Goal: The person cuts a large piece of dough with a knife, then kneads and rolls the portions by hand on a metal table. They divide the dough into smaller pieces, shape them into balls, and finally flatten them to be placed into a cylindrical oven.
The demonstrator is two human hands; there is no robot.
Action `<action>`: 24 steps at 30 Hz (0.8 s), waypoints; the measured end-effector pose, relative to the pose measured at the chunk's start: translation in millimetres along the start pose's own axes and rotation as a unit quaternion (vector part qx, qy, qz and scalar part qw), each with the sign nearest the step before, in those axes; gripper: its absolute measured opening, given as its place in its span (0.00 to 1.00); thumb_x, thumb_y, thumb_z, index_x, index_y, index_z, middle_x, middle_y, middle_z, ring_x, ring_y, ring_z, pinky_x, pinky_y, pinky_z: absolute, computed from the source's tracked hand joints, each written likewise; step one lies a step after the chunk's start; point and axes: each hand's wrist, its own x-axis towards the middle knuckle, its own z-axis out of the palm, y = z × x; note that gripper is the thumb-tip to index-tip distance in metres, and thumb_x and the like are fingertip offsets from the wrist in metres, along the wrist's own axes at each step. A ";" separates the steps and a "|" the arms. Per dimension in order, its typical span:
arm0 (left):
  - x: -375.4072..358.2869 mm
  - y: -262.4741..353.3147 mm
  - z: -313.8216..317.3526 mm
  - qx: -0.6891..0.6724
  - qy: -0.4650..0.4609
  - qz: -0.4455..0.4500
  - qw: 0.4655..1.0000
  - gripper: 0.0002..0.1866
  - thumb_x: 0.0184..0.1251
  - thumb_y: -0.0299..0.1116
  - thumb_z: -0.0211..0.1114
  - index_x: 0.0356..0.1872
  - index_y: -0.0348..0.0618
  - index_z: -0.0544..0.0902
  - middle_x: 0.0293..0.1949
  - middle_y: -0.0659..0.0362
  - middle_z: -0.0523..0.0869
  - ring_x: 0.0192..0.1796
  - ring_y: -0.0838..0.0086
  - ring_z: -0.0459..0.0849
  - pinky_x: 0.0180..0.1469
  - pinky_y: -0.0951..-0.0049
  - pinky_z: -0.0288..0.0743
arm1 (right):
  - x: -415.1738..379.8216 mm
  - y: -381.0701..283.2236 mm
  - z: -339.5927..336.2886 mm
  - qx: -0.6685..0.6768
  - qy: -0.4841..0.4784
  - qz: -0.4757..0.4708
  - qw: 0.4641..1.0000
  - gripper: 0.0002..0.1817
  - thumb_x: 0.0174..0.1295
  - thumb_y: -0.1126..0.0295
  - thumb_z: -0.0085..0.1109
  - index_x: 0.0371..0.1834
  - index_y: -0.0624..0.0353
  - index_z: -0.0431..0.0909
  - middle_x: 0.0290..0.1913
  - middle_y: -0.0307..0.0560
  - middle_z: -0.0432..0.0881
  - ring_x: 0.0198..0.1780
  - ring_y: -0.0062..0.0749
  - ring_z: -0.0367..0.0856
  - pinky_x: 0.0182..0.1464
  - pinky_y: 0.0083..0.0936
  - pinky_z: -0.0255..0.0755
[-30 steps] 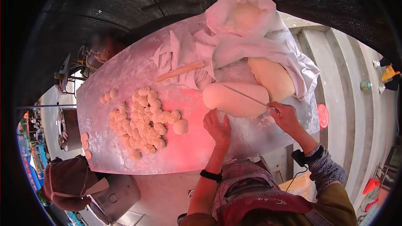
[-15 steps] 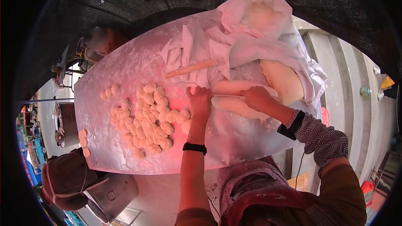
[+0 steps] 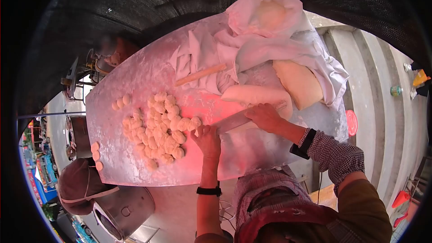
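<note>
Both my hands hold a broad, long-bladed knife (image 3: pixel 234 122) that lies slantwise over the table. My right hand (image 3: pixel 264 116) is closed around its right end. At the other end, my left hand (image 3: pixel 208 138) has its fingers closed on the blade, right beside the nearest dough balls. A long slab of dough (image 3: pixel 256 95) lies just beyond the knife, partly covered by the blade and my right hand. A pile of small dough balls (image 3: pixel 157 128) sits to the left of my left hand. Farther right, a larger dough piece (image 3: pixel 298 83) lies partly under the cloth.
The metal table (image 3: pixel 112 153) is dusted with flour. White cloth (image 3: pixel 270 51), a rolling pin (image 3: pixel 201 74) and a cloth-lined flour sack (image 3: pixel 270 15) occupy its far side. Several dough pieces (image 3: pixel 96 155) sit at the left edge. A metal pot (image 3: pixel 130 209) stands below; steps (image 3: pixel 373 81) rise at right.
The knife has come off the dough slab toward me and left, turning from edge-on to showing its flat side. Both hands moved with it, the left one lower.
</note>
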 end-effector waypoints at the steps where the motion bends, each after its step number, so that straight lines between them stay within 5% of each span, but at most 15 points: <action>1: -13.3 6.2 -21.0 -0.021 0.021 -0.033 0.999 0.12 0.41 0.28 0.73 0.31 0.53 0.85 0.33 0.68 0.84 0.49 0.70 0.79 0.59 0.57 0.60 | -11.4 -16.5 -21.2 0.009 0.012 -0.029 0.999 0.08 0.58 0.63 0.59 0.39 0.49 0.79 0.29 0.44 0.81 0.33 0.41 0.84 0.36 0.38 0.75; 5: 14.6 48.6 -52.8 -0.117 0.058 0.023 0.991 0.12 0.40 0.27 0.72 0.30 0.51 0.83 0.34 0.66 0.81 0.51 0.68 0.76 0.60 0.52 0.59 | -48.1 0.8 -98.3 -0.032 -0.038 0.013 0.999 0.05 0.60 0.63 0.56 0.33 0.48 0.80 0.28 0.43 0.81 0.31 0.39 0.84 0.34 0.39 0.74; 9: 70.0 101.1 0.5 -0.141 0.000 0.129 0.982 0.09 0.44 0.30 0.72 0.28 0.53 0.82 0.33 0.67 0.81 0.49 0.68 0.76 0.58 0.55 0.60 | -65.7 61.1 -127.5 -0.028 -0.114 0.100 0.988 0.07 0.61 0.62 0.55 0.34 0.49 0.81 0.27 0.44 0.82 0.32 0.41 0.84 0.35 0.42 0.74; 13: 84.2 118.7 54.6 -0.154 -0.034 0.135 0.978 0.08 0.45 0.33 0.73 0.28 0.54 0.84 0.32 0.67 0.82 0.44 0.69 0.77 0.53 0.59 0.62 | -72.4 85.6 -103.3 -0.050 -0.113 0.130 0.984 0.08 0.62 0.60 0.55 0.35 0.49 0.82 0.26 0.47 0.83 0.33 0.43 0.84 0.36 0.42 0.74; 24: 101.6 112.6 69.2 -0.088 -0.064 0.195 0.975 0.05 0.47 0.33 0.71 0.28 0.54 0.86 0.31 0.66 0.83 0.43 0.65 0.76 0.46 0.59 0.64 | -75.2 89.9 -52.0 -0.028 -0.092 0.180 0.979 0.11 0.61 0.58 0.58 0.42 0.48 0.81 0.29 0.47 0.83 0.34 0.45 0.85 0.37 0.40 0.75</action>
